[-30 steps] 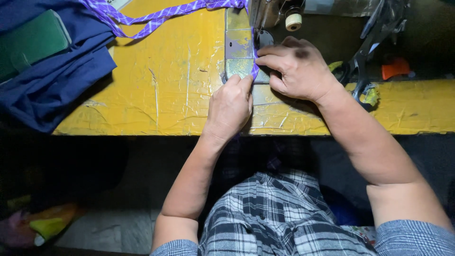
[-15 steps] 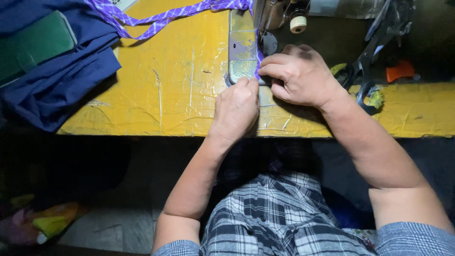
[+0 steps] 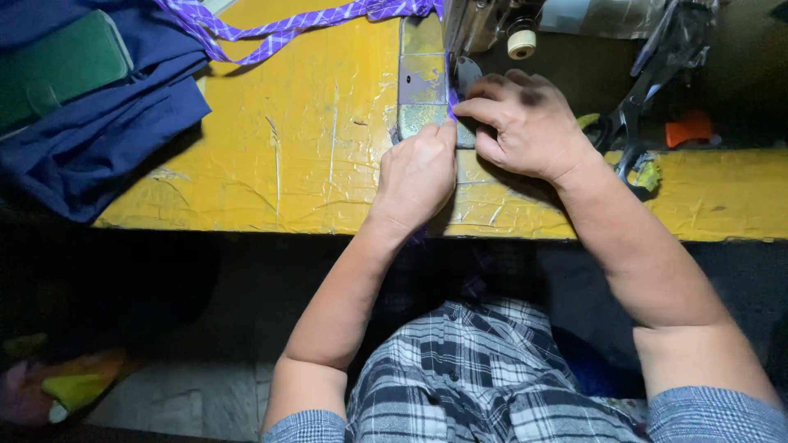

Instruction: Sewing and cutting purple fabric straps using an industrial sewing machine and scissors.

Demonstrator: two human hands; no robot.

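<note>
A narrow purple checked fabric strip [image 3: 287, 29] trails across the yellow table [image 3: 279, 164] from the sewing machine [image 3: 476, 25] toward the upper left. My left hand [image 3: 417, 174] rests knuckles-up on the metal plate [image 3: 419, 90] and pinches the strip just in front of the machine's foot. My right hand [image 3: 525, 123] lies beside it, fingertips pressing the same strip at the needle. Little of the strip shows between my fingers.
Dark blue cloth [image 3: 98, 131] with a green piece [image 3: 57, 66] on it is heaped at the table's left. Black-handled scissors [image 3: 648, 90] and an orange object [image 3: 689, 127] lie right of the machine. A thread spool [image 3: 521, 41] sits on the machine.
Both hands have slid slightly forward along the plate toward the needle, keeping their pinch on the strip. The trailing strip lies much as before.
</note>
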